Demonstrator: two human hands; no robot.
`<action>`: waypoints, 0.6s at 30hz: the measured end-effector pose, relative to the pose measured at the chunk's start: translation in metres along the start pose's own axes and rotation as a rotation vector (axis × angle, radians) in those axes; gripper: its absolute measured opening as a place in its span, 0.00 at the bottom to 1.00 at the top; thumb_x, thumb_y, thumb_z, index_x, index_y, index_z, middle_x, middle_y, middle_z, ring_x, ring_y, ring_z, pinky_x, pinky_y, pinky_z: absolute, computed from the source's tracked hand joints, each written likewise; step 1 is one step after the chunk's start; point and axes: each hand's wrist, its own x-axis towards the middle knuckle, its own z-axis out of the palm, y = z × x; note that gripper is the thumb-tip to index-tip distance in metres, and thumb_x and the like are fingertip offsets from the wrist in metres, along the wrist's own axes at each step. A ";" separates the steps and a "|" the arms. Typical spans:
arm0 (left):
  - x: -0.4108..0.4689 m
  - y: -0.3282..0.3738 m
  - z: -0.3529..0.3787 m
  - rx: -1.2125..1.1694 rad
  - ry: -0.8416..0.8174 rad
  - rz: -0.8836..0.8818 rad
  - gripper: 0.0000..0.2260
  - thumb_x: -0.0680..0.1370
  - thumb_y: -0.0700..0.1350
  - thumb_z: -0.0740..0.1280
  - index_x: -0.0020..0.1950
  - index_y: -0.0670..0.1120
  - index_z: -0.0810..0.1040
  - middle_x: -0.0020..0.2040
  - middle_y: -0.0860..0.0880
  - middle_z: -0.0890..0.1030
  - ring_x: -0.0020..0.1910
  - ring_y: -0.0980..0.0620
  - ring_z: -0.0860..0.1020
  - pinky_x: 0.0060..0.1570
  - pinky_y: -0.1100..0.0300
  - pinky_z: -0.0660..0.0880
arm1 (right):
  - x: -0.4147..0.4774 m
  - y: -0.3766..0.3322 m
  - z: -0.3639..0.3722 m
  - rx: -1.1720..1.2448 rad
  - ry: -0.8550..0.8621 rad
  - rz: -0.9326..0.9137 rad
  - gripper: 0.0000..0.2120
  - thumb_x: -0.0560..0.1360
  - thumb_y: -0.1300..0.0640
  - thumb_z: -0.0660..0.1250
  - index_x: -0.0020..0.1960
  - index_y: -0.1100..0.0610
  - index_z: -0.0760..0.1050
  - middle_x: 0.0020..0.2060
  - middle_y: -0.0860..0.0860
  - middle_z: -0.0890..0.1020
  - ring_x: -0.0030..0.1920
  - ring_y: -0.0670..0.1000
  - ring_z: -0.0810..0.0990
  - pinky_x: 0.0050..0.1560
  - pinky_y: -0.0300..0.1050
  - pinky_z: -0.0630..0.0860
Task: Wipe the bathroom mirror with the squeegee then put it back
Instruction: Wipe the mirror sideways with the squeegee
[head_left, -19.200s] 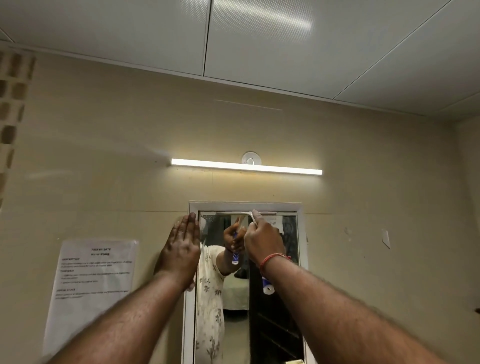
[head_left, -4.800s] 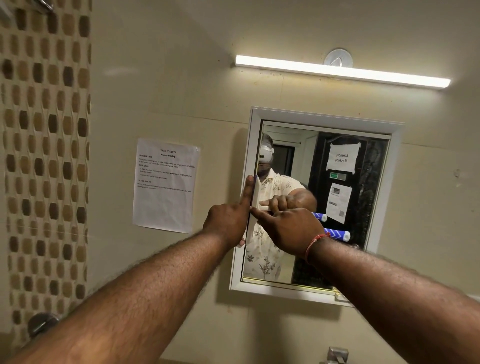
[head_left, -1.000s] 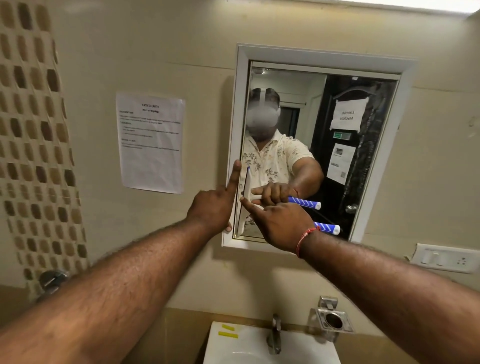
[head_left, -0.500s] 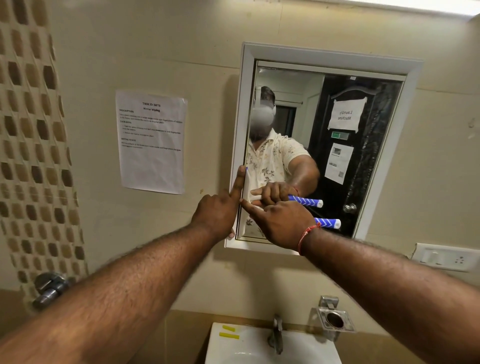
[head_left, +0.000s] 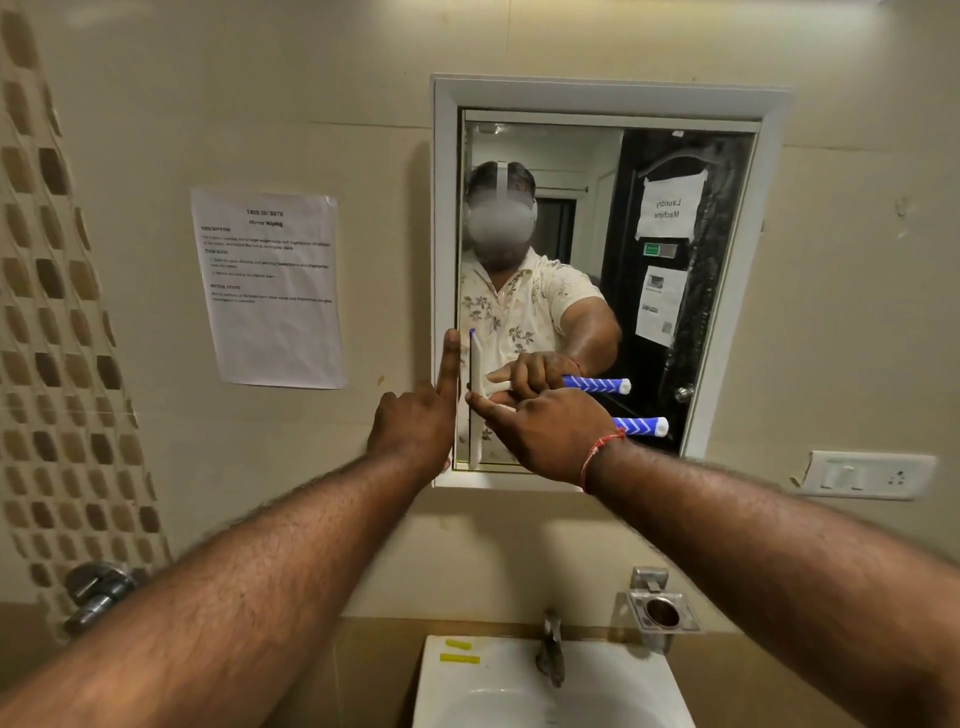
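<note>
White sink (head_left: 623, 691) (yellow strips (head_left: 460, 658) on ledge); right hand (head_left: 550, 436) grip holding squeegee (head_left: 475, 364) on mirror (head_left: 597, 208); left hand (head_left: 415, 426) forefinger straight.

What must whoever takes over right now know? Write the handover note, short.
The left hand holds nothing; its straight index finger presses the left side of the white-framed rectangular wall mirror.
The right hand grips the white-bladed squeegee with a blue-and-white striped handle; the blade stands upright on the glass, low at its left edge.
Done: the squeegee is on the mirror. How much is already wiped cannot be told.
Left: finish the glass, then put the squeegee back; its place is not in view.
</note>
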 end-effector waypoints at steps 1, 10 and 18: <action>-0.001 0.001 0.001 -0.010 0.002 0.001 0.74 0.74 0.46 0.85 0.79 0.50 0.14 0.55 0.40 0.82 0.39 0.45 0.77 0.43 0.48 0.75 | -0.009 0.006 0.000 -0.004 -0.002 0.004 0.29 0.87 0.44 0.55 0.86 0.45 0.56 0.41 0.50 0.86 0.35 0.54 0.81 0.32 0.46 0.64; -0.005 -0.001 -0.001 -0.101 -0.004 0.032 0.76 0.73 0.44 0.85 0.77 0.56 0.12 0.57 0.35 0.82 0.43 0.40 0.80 0.47 0.43 0.81 | -0.080 0.065 -0.007 -0.059 -0.093 0.082 0.29 0.87 0.47 0.56 0.87 0.45 0.54 0.41 0.50 0.85 0.32 0.53 0.78 0.30 0.46 0.65; -0.002 -0.002 0.009 -0.130 0.030 0.025 0.76 0.71 0.45 0.86 0.80 0.57 0.15 0.53 0.35 0.82 0.40 0.39 0.81 0.44 0.43 0.82 | -0.134 0.108 -0.016 -0.090 -0.211 0.145 0.33 0.86 0.47 0.58 0.87 0.41 0.47 0.36 0.51 0.77 0.30 0.54 0.77 0.34 0.51 0.82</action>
